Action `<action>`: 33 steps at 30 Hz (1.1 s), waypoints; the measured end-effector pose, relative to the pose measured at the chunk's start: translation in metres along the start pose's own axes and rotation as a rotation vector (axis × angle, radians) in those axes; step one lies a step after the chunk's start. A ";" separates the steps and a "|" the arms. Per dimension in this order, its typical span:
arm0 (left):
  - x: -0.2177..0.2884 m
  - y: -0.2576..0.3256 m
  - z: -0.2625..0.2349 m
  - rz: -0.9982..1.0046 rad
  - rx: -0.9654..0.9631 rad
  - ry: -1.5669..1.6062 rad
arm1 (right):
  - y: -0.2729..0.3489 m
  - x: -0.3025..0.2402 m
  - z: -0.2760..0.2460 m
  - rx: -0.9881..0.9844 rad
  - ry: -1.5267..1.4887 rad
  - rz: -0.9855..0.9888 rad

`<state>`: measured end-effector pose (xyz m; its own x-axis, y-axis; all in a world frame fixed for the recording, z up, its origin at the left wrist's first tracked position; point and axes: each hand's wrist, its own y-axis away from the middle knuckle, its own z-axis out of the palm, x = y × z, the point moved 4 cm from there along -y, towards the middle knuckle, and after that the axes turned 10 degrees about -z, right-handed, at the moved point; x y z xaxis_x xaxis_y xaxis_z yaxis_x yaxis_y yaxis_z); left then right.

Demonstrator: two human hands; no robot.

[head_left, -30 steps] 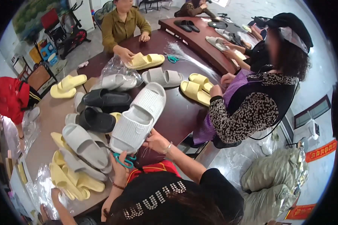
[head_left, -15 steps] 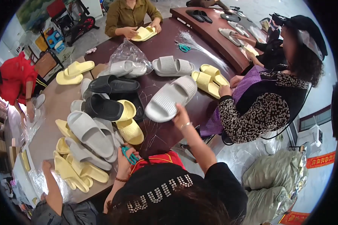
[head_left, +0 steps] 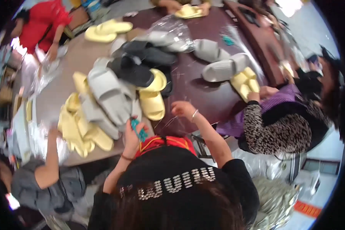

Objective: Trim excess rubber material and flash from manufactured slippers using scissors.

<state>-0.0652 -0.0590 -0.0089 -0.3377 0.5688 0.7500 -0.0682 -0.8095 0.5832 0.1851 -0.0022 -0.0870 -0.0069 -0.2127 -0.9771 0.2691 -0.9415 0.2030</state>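
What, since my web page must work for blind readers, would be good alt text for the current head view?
A person's left hand holds teal-handled scissors beside a pile of gray, yellow and black slippers, while the right hand, with nothing visible in it, is over a dark red table. At right, a co-worker's hand touches yellow slippers.

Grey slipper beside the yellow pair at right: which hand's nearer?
Right. Right hand is apart from the slipper, below-left of it in frame; left hand, holding scissors, is farther left and lower.
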 end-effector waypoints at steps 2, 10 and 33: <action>0.006 0.010 -0.009 0.031 0.075 0.009 | 0.025 -0.012 0.074 -0.270 -0.015 0.309; 0.077 0.040 -0.008 0.442 0.089 -0.053 | -0.001 -0.097 0.174 -0.538 0.692 -0.332; 0.101 -0.026 -0.161 0.631 0.759 -0.335 | -0.145 -0.091 0.159 0.082 0.566 -0.309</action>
<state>-0.2486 -0.0037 0.0010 0.1786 0.1791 0.9675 0.6777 -0.7352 0.0110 -0.0062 0.1119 -0.0172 0.4427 0.2206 -0.8691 0.2613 -0.9589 -0.1103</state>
